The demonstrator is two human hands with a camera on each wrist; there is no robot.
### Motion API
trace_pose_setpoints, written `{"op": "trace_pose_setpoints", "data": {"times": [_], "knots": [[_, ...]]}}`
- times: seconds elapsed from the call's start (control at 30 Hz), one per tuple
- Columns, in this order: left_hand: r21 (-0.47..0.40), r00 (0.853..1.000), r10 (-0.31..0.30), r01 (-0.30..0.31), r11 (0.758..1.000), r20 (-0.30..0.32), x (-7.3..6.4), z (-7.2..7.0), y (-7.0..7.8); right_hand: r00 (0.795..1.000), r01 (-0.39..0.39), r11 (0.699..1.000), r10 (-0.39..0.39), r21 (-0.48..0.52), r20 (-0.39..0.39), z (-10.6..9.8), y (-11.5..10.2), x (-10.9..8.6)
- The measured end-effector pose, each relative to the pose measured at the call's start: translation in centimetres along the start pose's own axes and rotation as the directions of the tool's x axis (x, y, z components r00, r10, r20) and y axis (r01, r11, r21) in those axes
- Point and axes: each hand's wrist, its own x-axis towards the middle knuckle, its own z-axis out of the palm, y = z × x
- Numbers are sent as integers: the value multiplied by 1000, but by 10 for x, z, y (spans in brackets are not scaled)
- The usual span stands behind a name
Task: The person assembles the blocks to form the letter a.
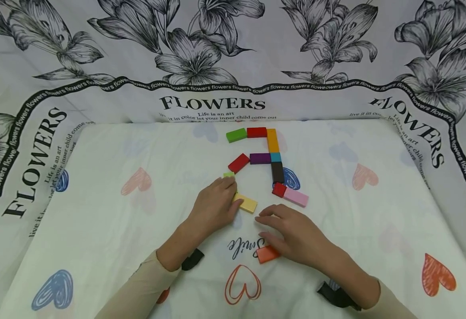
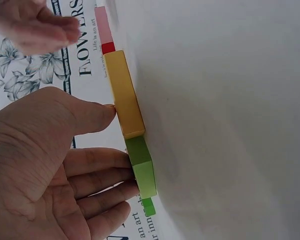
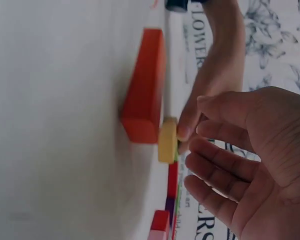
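My left hand (image 1: 216, 201) is at the lower end of a row of coloured blocks. Its thumb touches the side of the yellow block (image 2: 124, 95), and its fairly straight fingers lie along the light green block (image 2: 141, 167), which the hand mostly covers in the head view. The yellow and green blocks meet end to end at an angle. Loosely bent, with nothing between its fingers, my right hand (image 1: 296, 232) hovers right of the yellow block. Beside it an orange block (image 3: 144, 90) lies on the cloth, its right end overlapped by the hand in the head view.
Further back, the line of blocks goes on through a red block (image 1: 239, 163), a purple one (image 1: 260, 158), a small blue one (image 1: 275, 157) and a black one (image 1: 277, 172). Green, red and orange blocks form the far arm; a pink block (image 1: 295, 197) ends the near right side.
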Motion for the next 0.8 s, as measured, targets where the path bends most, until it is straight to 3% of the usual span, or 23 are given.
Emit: {"op": "trace_pose_setpoints", "data": {"times": [0.23, 0.37, 0.8], "knots": [[7, 1000, 17, -17, 1000, -24, 1, 2, -1, 988, 59, 998, -62, 26, 144, 13, -2, -13], [10, 1000, 15, -14, 1000, -24, 0, 1, -1, 982, 113, 994, -113, 8, 151, 16, 1, -20], [26, 1000, 0, 0, 1000, 1, 0, 2, 0, 972, 126, 992, -117, -28, 206, 10, 8, -31]]}}
